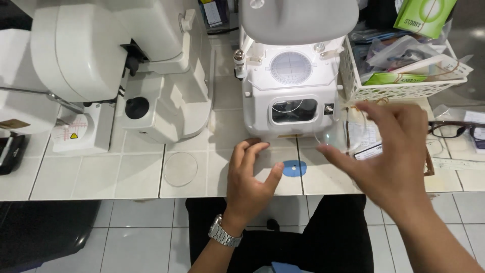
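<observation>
Fingers of the right hand (389, 151) pinch a clear round lens (339, 132), raised right of the flat blue oval template (294, 168), while the left hand (250, 179) rests spread-fingered just left of it.

A counter (126, 177) topped with pale square tiles and thin grey grout lines runs across the view. Below its front edge lies a floor (141, 232) of larger white tiles, glossy enough to catch the light. A dark shape (40, 232) sits on the floor at the lower left, under the counter edge. Even, bright light falls from above and leaves soft shadows on the tiles. At the top right, the surface (467, 40) beyond the counter is grey and shiny.
</observation>
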